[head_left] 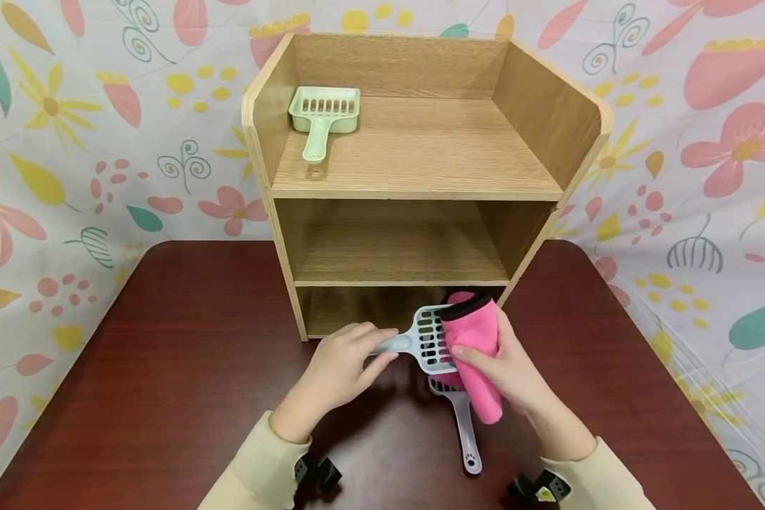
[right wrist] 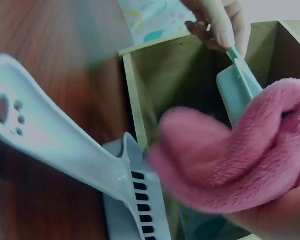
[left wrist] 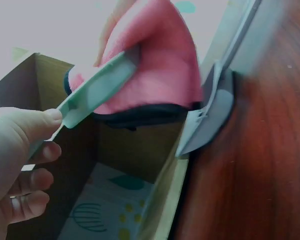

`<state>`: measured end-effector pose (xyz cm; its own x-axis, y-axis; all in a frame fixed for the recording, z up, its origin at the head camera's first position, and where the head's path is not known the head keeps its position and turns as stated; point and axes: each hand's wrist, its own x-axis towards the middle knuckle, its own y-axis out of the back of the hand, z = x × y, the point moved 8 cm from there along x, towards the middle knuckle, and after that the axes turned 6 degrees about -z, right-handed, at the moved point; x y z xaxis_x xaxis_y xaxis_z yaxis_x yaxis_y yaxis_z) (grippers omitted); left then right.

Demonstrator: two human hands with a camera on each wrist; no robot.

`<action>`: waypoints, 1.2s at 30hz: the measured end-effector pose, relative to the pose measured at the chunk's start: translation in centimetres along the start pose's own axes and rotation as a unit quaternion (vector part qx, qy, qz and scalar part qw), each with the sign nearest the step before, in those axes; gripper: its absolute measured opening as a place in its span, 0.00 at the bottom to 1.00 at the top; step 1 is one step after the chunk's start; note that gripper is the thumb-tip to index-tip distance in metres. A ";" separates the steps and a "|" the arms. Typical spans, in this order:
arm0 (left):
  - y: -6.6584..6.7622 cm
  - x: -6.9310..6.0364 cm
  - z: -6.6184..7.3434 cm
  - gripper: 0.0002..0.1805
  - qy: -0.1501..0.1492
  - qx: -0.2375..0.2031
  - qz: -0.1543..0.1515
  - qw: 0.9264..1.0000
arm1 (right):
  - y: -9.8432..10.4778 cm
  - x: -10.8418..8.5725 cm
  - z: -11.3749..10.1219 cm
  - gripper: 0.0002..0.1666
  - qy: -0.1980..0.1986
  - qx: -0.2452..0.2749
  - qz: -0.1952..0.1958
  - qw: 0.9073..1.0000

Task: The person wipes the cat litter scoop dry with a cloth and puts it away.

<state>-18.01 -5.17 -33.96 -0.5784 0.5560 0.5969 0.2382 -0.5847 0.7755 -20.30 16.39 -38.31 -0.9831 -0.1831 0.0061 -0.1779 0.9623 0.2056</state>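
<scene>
A light blue slotted scoop (head_left: 431,338) is held by its handle in my left hand (head_left: 344,365), fingers and thumb pinching it. My right hand (head_left: 516,368) grips a folded pink cloth (head_left: 474,347) with a black edge, which lies against the scoop's slotted head and hides part of it. The left wrist view shows the cloth (left wrist: 160,65) wrapped over the end of the scoop (left wrist: 97,90). Below them, a grey-lilac scoop (head_left: 464,432) rests on the table with its handle toward me; its head is partly hidden.
A wooden shelf unit (head_left: 414,195) with three levels stands at the back of the dark red table (head_left: 197,368). On its top level, at the left, a green scoop (head_left: 316,142) sits in a green holder (head_left: 344,125). Patterned fabric (head_left: 64,177) hangs behind.
</scene>
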 end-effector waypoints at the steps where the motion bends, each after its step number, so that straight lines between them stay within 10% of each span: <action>1: -0.2 0.0 0.1 0.16 -0.001 -0.003 -0.002 1.000 | 0.0 -0.1 0.1 0.42 -0.002 0.005 -0.003 1.000; 17: -0.5 -0.2 -0.1 0.13 0.009 -0.060 -0.007 0.998 | 2.5 -0.8 0.1 0.23 -0.046 -0.061 0.148 0.986; 27: -1.1 -0.1 -0.1 0.12 0.019 -0.119 -0.029 0.992 | 0.4 -0.5 1.6 0.33 -0.079 0.009 0.008 0.997; 36: -0.8 -0.2 -0.8 0.12 0.017 -0.157 -0.031 0.987 | 2.9 -0.7 0.4 0.26 -0.040 -0.117 0.074 0.990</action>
<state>-18.68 -5.26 -34.89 -0.6115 0.5795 0.5387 -0.0482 -0.7069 0.7057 -20.13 19.39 -38.12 -0.9996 -0.0192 -0.0219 -0.0267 0.9028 0.4292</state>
